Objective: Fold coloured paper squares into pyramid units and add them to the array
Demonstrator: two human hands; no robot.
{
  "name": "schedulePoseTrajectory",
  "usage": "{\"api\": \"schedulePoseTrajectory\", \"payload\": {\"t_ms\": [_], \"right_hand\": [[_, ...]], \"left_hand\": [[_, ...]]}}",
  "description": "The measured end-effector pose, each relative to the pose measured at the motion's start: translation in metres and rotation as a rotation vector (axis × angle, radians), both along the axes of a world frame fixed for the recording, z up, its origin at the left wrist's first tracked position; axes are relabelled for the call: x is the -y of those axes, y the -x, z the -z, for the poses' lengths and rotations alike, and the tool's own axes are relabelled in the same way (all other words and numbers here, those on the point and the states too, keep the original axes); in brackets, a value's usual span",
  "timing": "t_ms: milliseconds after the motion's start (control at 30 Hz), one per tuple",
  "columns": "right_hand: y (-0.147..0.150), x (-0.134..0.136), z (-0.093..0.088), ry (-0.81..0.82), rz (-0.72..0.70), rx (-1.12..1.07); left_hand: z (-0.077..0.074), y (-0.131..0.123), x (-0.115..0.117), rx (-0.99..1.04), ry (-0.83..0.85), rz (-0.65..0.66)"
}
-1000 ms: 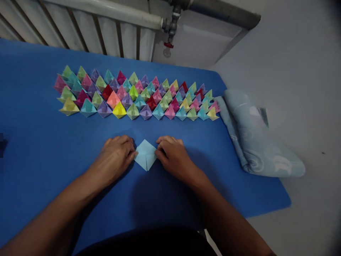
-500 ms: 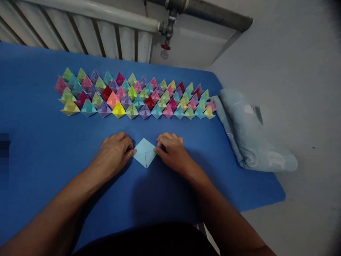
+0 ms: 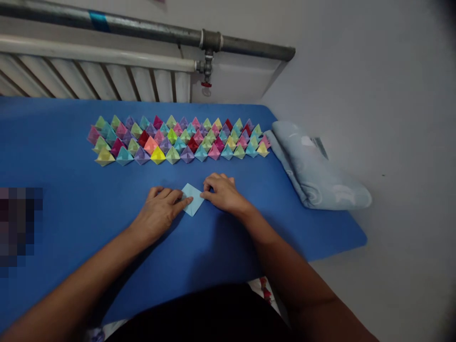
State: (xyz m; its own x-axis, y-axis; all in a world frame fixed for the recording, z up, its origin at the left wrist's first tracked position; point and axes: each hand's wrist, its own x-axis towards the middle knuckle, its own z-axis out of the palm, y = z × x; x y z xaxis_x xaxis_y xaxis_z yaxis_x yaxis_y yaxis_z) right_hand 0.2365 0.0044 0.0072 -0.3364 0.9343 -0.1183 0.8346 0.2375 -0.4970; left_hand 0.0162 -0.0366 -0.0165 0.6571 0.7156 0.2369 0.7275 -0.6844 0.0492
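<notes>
Blue surface (image 3: 53, 142), wall-side edge against a white radiator (image 3: 107, 80), with a grey pipe (image 3: 142, 29) above it.

- Folded paper (image 3: 192, 198): light blue, diamond-shaped, lying flat on the surface near the middle of its near half, between the two hands.
- Left hand (image 3: 162, 213): at 8 o'clock of the paper, palm down. Grip open, fingers stretched out; the index fingertip presses the paper's left edge and nothing is enclosed.
- Right hand (image 3: 223, 192): at 3 o'clock of the paper, fingers curled, tips meeting the paper's right corner. Cannot tell whether the grip pinches or only presses.
- Paper shapes (image 3: 178, 140): many-coloured pointed pieces packed in rows, at 12 o'clock of the paper, apart from both hands.
- Folded cloth (image 3: 317, 171): pale blue, at 2 o'clock, on the surface's right edge.
</notes>
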Motion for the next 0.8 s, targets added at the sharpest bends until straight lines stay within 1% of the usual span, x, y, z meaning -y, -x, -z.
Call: {"api": "schedulePoseTrajectory", "payload": {"t_ms": [133,233,367,500,567,667,733,800], "right_hand": [[-0.001,0.002,-0.002,-0.008,-0.009,0.002],[-0.003,0.002,-0.002,-0.008,0.007,-0.001],[-0.004,0.001,-0.003,0.003,0.035,0.020],[-0.003,0.001,-0.003,0.000,0.030,0.019],[-0.003,0.000,-0.003,-0.004,0.032,0.015],[-0.003,0.000,-0.002,-0.006,0.027,0.028],[-0.003,0.000,-0.002,-0.016,0.022,0.030],[-0.003,0.000,-0.002,-0.026,0.020,0.023]], "left_hand": [[0.002,0.016,0.010,0.034,-0.002,-0.053],[0.002,0.022,0.015,0.034,-0.009,-0.082],[0.001,0.022,0.020,0.023,-0.021,-0.091],[0.000,0.019,0.022,0.051,-0.017,-0.114],[-0.003,0.016,0.021,0.045,-0.017,-0.127],[-0.014,0.003,0.014,0.002,0.002,-0.146],[-0.021,-0.011,0.008,-0.023,0.010,-0.129],[-0.023,-0.026,0.001,-0.043,-0.003,-0.086]]}}
